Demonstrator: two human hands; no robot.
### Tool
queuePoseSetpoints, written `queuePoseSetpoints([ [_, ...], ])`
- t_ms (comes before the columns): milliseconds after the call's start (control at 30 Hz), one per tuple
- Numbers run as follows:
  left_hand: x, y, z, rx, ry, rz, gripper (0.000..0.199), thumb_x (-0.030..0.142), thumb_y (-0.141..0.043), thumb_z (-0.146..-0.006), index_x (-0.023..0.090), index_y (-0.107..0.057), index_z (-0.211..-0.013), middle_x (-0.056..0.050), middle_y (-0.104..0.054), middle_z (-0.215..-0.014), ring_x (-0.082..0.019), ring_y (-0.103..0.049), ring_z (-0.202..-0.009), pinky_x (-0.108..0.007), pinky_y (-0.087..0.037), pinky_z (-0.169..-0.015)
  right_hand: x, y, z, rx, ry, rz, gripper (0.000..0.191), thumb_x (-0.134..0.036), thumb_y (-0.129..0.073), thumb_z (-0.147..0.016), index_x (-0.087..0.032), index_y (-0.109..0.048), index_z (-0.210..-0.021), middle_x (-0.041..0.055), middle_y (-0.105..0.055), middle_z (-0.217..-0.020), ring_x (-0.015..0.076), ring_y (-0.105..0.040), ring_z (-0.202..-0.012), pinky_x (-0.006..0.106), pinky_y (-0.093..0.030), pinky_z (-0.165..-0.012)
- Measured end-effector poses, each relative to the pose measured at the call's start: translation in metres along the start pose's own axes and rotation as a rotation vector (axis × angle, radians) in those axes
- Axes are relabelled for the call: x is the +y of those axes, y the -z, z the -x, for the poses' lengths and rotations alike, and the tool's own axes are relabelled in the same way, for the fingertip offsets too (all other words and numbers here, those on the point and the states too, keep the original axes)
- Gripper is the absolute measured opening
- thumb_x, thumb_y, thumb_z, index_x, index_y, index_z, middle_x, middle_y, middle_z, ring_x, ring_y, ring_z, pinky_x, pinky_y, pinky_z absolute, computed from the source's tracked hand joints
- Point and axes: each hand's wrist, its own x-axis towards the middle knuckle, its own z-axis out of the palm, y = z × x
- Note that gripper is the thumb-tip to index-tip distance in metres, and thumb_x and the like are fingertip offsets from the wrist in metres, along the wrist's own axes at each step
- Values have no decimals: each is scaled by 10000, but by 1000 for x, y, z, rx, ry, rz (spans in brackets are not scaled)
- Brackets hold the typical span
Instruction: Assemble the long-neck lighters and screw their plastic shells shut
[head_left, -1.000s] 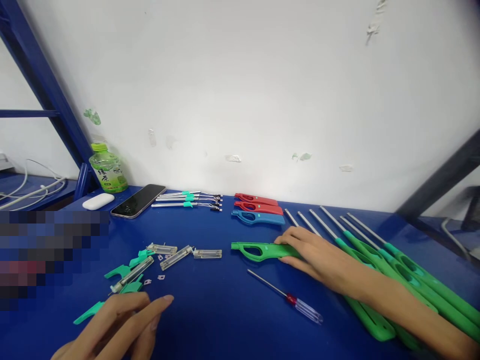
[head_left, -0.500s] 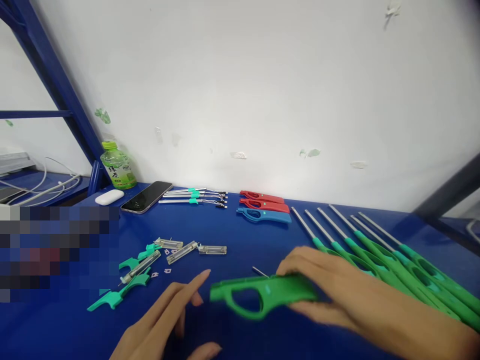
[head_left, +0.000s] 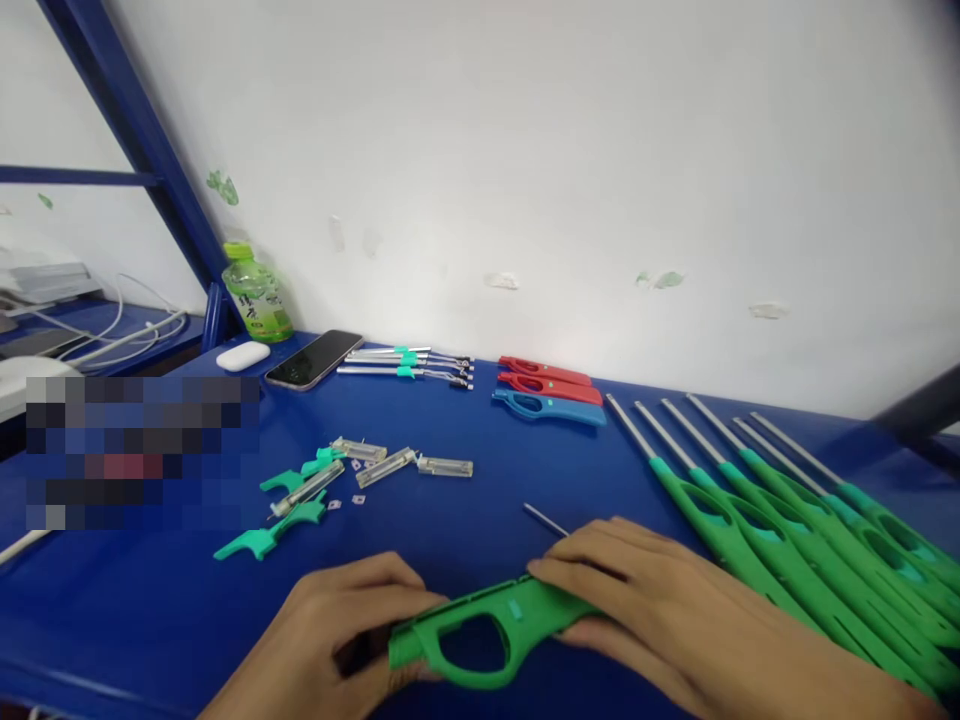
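Blue tabletop [head_left: 465,525]: Carries the parts listed; both hands work over its near side, at 6 o'clock in view.
Green long-nosed lighters [head_left: 825,572]: Lie side by side between 2 and 3 o'clock of the hands, metal barrels pointing toward 11.
Right hand [head_left: 622,590]: Closed over the rear of the green handle shell [head_left: 536,620]; grip appears firm.
Left hand [head_left: 345,625]: Bent round the nozzle end of the same shell, apparently pinching it; thumb contact partly hidden.
Shell handling: Sits at 6 o'clock, nozzle end toward 8 to 9; clearance above the tabletop cannot be told. In this inspector's judgement, sound practice is support at both ends, light pressure at the nozzle and the dark-marked upper edge kept in sight.
Red handle shells [head_left: 566,390] and blue handle shell [head_left: 562,408]: Parallel, between 12 and 1 o'clock.
Thin metal shaft [head_left: 545,519]: At 1 o'clock, partly hidden by the right hand; knuckles should avoid it.
Clear tanks [head_left: 446,467]: Between 10 and 11 o'clock.
Teal triggers [head_left: 255,544]: At 10 o'clock.
Small clips [head_left: 335,505]: Loose beside the tanks; sleeves should stay off them.
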Motion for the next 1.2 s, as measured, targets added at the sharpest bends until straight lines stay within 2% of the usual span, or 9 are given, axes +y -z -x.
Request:
queuePoseSetpoints([
  [100,4,4,-2,-48,40,-5,137,341,-823,-905,383,-854,-1032,55,-758,-971,-112,-688,-840,-181,-461,-739,0,-2,1,16,2,20,382,-474,-364,-1152,-291,-649,-1330,-17,-803,-1221,191,-799,-1053,360,-642,-899],
  [267,1,6,-3,-39,43,10,108,411,-784,-949,362,-851,-1018,45,-761,-1006,-131,-686,-892,-203,-446,-728,1,0,-2,119,46,34,374,-389,-359,-1171,-273,-706,-1246,-41,-835,-1182,158,-823,-994,303,-642,-838],
  [400,1,5,-4,-41,54,14,120,364,-747,-967,331,-842,-901,50,-726,-934,-107,-624,-784,-219,-399,-675,2,3,-5,150,61,23,382,-297,-365,-1167,-268,-744,-1130,-26,-850,-1117,150,-832,-917,263,-642,-750],
  [533,7,5,-2,-46,90,17,121,403,-751,-955,323,-829,-908,48,-705,-933,-111,-580,-759,-242,-367,-646,5,0,-3,198,39,58,336,-298,-377,-1164,-254,-700,-1244,-8,-843,-1162,160,-837,-930,297,-658,-788],
  [733,10,7,3,-52,97,-33,338,548,-585,-1042,307,-820,-1017,16,-727,-991,-149,-636,-866,-261,-411,-699,6,-9,6,250,30,83,285,-236,-439,-1130,-267,-686,-1269,2,-846,-1140,161,-836,-927,286,-665,-821],
  [967,6,5,3,3,58,-15,276,516,-652,-1014,345,-843,-1115,15,-772,-1011,-159,-688,-910,-235,-453,-677,2,-14,9,308,3,119,256,-175,-490,-1111,-234,-610,-1330,17,-834,-1179,143,-820,-1022,251,-647,-927],
  [1033,7,6,4,28,50,15,261,500,-652,-1018,360,-843,-1127,20,-780,-996,-157,-701,-907,-221,-472,-683,-2,-13,9,296,-8,121,252,-204,-491,-1120,-240,-618,-1334,16,-829,-1189,145,-817,-1028,256,-649,-932],
  [1100,8,7,5,53,44,49,248,496,-669,-1011,372,-843,-1138,22,-791,-1008,-160,-716,-915,-211,-496,-696,-5,-13,8,245,-24,106,272,-306,-472,-1139,-256,-633,-1353,17,-821,-1204,156,-815,-1032,275,-660,-923],
  [1200,9,7,6,80,32,93,236,507,-717,-975,373,-854,-1113,13,-802,-1009,-174,-734,-914,-210,-522,-695,-10,-14,5,164,-33,78,362,-413,-439,-1142,-268,-625,-1417,23,-808,-1222,185,-806,-1054,343,-677,-936],
])
